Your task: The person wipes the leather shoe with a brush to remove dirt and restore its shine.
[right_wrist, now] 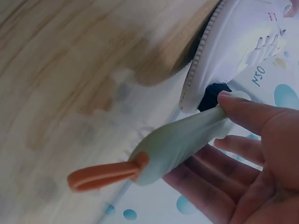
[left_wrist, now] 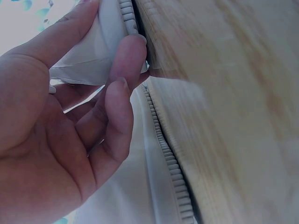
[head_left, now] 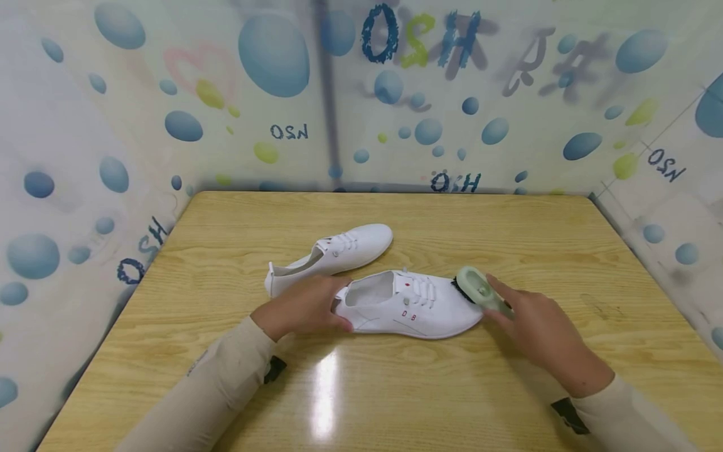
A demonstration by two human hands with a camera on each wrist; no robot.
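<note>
A white lace-up shoe (head_left: 390, 307) lies sole down on the table, its toe to the right. My left hand (head_left: 310, 307) grips it by the heel; in the left wrist view the thumb and fingers (left_wrist: 126, 58) pinch the heel end. In my right hand (head_left: 542, 333) is a pale green brush (head_left: 473, 285) with dark bristles, which touch the upper near the toe. The right wrist view shows the brush's handle (right_wrist: 173, 144) between thumb and fingers, with an orange loop (right_wrist: 105, 175) at its end. Just behind lies the second white shoe (head_left: 361, 245), partly hidden by my left hand.
The wood-grain table (head_left: 508, 232) extends around both shoes. Behind it and at both sides hang pale curtains (head_left: 350, 107) with blue and green dots. Light glares off the table in front of the near shoe.
</note>
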